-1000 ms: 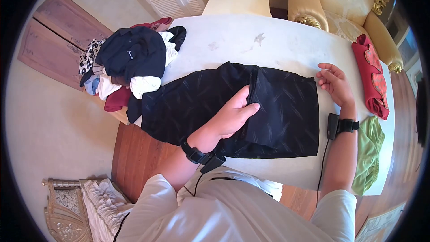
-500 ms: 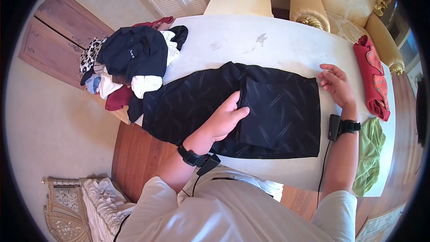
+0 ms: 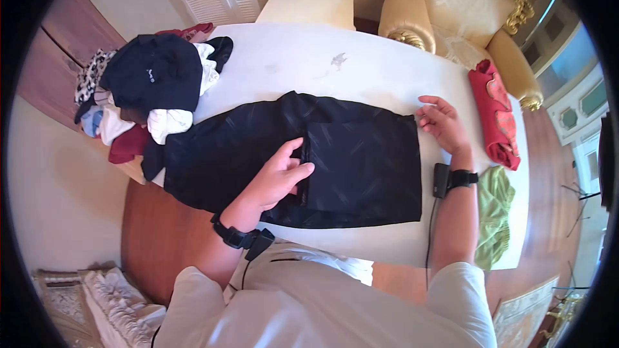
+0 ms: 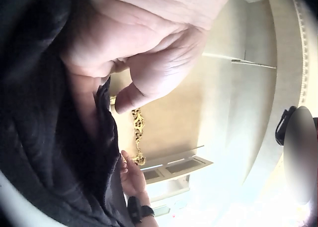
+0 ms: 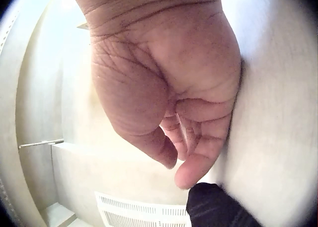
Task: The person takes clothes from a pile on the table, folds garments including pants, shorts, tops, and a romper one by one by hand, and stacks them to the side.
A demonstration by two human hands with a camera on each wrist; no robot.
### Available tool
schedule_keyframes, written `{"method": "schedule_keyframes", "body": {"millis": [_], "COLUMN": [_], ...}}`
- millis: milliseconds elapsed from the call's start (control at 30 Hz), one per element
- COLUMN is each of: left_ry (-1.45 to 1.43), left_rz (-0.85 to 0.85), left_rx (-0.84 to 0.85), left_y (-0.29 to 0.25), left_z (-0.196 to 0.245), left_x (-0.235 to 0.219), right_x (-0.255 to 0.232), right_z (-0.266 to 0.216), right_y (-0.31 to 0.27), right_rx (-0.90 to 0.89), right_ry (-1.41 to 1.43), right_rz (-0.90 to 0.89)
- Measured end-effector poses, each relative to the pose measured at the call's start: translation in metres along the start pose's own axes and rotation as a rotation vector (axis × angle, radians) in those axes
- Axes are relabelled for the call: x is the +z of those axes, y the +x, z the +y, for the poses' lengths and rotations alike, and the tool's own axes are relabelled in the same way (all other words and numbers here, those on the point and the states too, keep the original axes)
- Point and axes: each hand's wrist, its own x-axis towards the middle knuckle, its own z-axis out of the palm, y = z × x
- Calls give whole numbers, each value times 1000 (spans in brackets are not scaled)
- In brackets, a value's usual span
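Note:
A black garment (image 3: 232, 148) with thin grey dashes lies spread on the white table, its right part doubled over into a squarish folded panel (image 3: 367, 167). My left hand (image 3: 280, 177) holds the panel's left edge, with the thumb over the fold and the fingers reaching in behind it. In the left wrist view, dark cloth (image 4: 44, 127) hides those fingertips. Just off the garment's far right corner, my right hand (image 3: 443, 125) rests with loosely bent fingers and nothing in them. The right wrist view shows dark cloth (image 5: 216, 207) close to its fingertips.
A heap of mixed clothes (image 3: 155, 77) covers the table's left end. Along the right side lie a folded red cloth (image 3: 493, 116) and a light green garment (image 3: 493, 219). Behind the table (image 3: 277, 48) stand a gold armchair (image 3: 403, 16) and a cream seat (image 3: 306, 8).
My left hand has moved leftward with the panel's edge, and the panel now lies flatter and wider. The right hand has kept its place. The head view has turned to the right.

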Motion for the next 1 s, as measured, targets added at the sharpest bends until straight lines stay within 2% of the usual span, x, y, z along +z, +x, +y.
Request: {"method": "schedule_keyframes", "body": {"millis": [67,167,200,267,333,400,533,600,667,700,800,867,933,1000], "left_ry": [-55,98,70,141,124,124,40,13,-96,-93,-97,-17,-41,-12], "left_rz": [-25,-23,-28,-48,-56,-65,-98,-111,-229,-235,-333,-370,-426,-517], "left_rx": [53,87,103,129,149,159,226,257,275,270,293,403,395,483], "left_y": [-1,-4,-3,-4,-2,-1,-3,-3,-9,-10,-8,-5,-5,-1], "left_z": [-1,-3,-2,3,3,5,15,25,45,54,80,96,118,134], "left_x": [0,0,2,4,5,6,11,16,25,31,57,77,98,120], "right_x": [1,12,17,17,32,43,38,30,25,22,25,17,12,17], "right_z": [-1,-5,-9,-14,-15,-22,-19,-18,-13,-11,-15,-9,-6,-15], "right_y": [0,-1,-4,-1,-7,-13,-10,-6,-3,-2,-2,3,2,-8], "right_rx": [1,8,9,-50,-205,-231,-174,-129,-155,-184,-142,-144,-148,-125], "right_ry": [-24,-87,-177,-448,-642,-899,-909,-792,-764,-740,-613,-566,-519,-280], "right_rz": [-3,-14,8,-103,-29,8,-2,-35,-32,-35,-106,-104,-102,-167]}}
